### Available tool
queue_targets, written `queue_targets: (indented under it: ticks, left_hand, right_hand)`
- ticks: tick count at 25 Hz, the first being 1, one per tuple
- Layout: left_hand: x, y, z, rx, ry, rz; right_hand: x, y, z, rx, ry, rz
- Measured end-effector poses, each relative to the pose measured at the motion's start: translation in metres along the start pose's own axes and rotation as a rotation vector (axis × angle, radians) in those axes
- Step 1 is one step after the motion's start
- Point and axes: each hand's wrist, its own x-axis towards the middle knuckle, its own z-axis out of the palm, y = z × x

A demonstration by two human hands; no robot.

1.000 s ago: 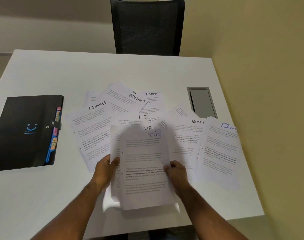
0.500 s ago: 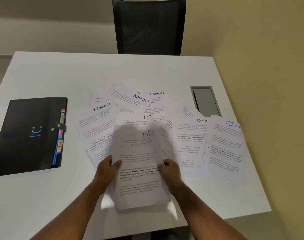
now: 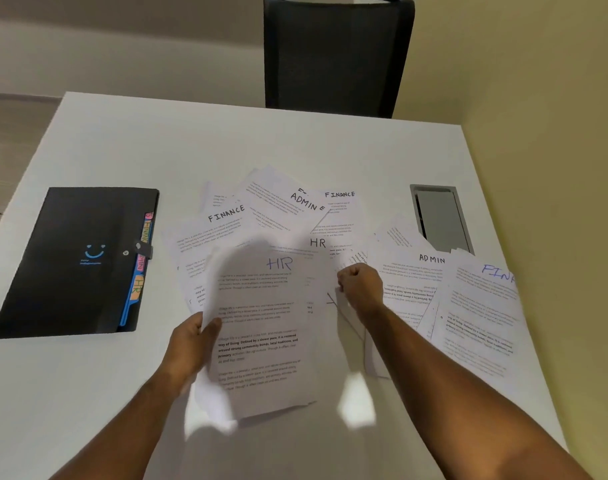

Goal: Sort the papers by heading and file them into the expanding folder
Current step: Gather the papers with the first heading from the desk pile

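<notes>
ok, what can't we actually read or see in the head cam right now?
- Body text on the papers: too small and blurred.
- Blue heading at right: reads "FIN", the rest blurred.
- Count of sheets the left hand holds under the HR sheet: hidden.
- What the right hand pinches: its curled fingers hide it.
- Expanding folder: closed, pockets hidden.

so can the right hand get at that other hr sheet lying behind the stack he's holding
Probably yes. The right hand grips nothing visible and sits just beside the HR sheet, whose heading is uncovered. The held HR stack, gripped by the left hand, overlaps only its lower part.
</notes>
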Motion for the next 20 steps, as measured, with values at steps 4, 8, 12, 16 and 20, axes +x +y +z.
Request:
queue_targets:
  ticks: [4, 8, 12, 16, 20]
  left_hand:
    - [0.003, -0.007, -0.012, -0.065, 0.002, -0.048]
    - [0.008, -0.013, -0.019, -0.095, 0.001, -0.077]
    - [0.013, -0.020, -0.020, -0.115, -0.011, -0.089]
    - [0.015, -0.021, -0.019, -0.116, -0.016, -0.088]
    - [0.018, -0.023, -0.017, -0.102, -0.009, -0.099]
  right_hand:
    - [0.034, -0.026, 0.017, -0.138, -0.025, -0.002]
    - [0.047, -0.040, 0.036, -0.150, -0.051, 0.120]
    - [0.049, -0.046, 0.049, -0.155, -0.043, 0.233]
    - [0.043, -0.051, 0.052, -0.189, -0.036, 0.235]
    - [0.042, -0.049, 0.057, -0.191, 0.010, 0.257]
